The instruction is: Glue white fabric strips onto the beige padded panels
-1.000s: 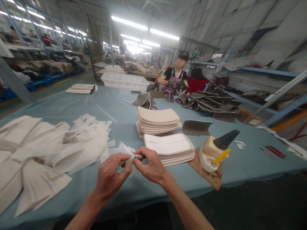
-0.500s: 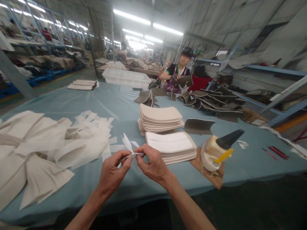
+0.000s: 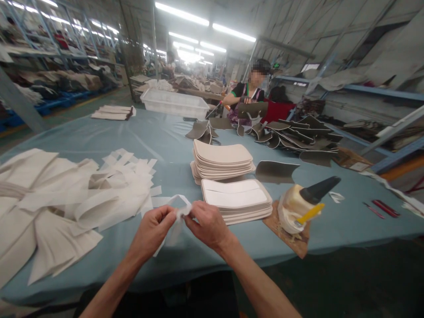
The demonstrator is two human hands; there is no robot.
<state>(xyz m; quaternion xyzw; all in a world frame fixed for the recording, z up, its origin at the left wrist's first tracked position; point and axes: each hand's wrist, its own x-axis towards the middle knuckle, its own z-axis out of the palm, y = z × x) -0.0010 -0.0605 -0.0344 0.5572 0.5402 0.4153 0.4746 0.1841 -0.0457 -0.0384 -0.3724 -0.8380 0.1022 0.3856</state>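
A thin white strip (image 3: 179,199) is bunched and looped between my two hands, with one end hanging below them. My left hand (image 3: 153,229) pinches it from the left, thumb against forefinger. From the right, my right hand (image 3: 207,225) is closed on the same strip. Just beyond my right hand lies a stack of beige rounded panels (image 3: 247,214), topped by a white piece (image 3: 233,193). A second beige stack (image 3: 223,154) stands behind it. To the left is a loose heap of white strips (image 3: 126,190), beside larger off-white fabric pieces (image 3: 62,247).
A glue pot (image 3: 289,210) with a yellow-handled brush (image 3: 309,214) stands on a brown board (image 3: 300,247) at right. Red tools (image 3: 386,208) lie farther right. Dark panels (image 3: 298,137) are piled near a co-worker (image 3: 248,95). A white bin (image 3: 175,104) sits at the back.
The strip's upright ends have dropped into a loop, and its knot-like middle now looks looser and curled. My hands stay close together. The co-worker's dark panel has shifted slightly.
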